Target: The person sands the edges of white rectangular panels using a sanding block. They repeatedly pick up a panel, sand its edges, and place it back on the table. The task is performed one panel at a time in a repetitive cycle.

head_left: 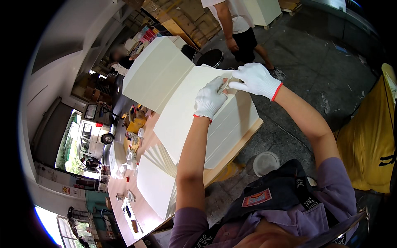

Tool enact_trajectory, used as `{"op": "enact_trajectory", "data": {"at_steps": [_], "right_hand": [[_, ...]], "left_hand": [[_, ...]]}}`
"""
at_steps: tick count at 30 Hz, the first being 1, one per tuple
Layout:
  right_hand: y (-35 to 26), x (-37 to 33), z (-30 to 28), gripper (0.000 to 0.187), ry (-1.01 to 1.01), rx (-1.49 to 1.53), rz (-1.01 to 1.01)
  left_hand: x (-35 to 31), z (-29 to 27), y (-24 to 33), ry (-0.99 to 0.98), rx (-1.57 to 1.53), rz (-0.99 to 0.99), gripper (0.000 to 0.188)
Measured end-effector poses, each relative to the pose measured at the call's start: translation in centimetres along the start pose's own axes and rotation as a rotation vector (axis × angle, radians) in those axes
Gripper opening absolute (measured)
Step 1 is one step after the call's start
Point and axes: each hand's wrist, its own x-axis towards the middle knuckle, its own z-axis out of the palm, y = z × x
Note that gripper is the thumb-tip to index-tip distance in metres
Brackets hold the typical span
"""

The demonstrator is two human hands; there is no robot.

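Cream sheets, big stack on wooden workbench, spread beneath and toward us from our fingers; we judge stack heavy, single sheet light, floppy, crease-prone. Left hand flat, fingers loose, pressing top sheet. Right hand pinches far edge just beyond left fingertips (best hold: edge or corner, gloves slippery).
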Motion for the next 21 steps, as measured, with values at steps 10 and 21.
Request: {"op": "enact_trajectory", "data": {"at_steps": [10,21], "right_hand": [[-2.2,0.1,2.7,0.052,0.044,0.747,0.538],[-2.4,-0.4,3.8,0.055,0.157,0.671,0.500]], "left_hand": [[-0.8,1.5,-2.1,0.028,-0.449,0.084,0.040],[-1.0,1.1,-1.7,0.036,-0.385,0.080,0.042]]}}
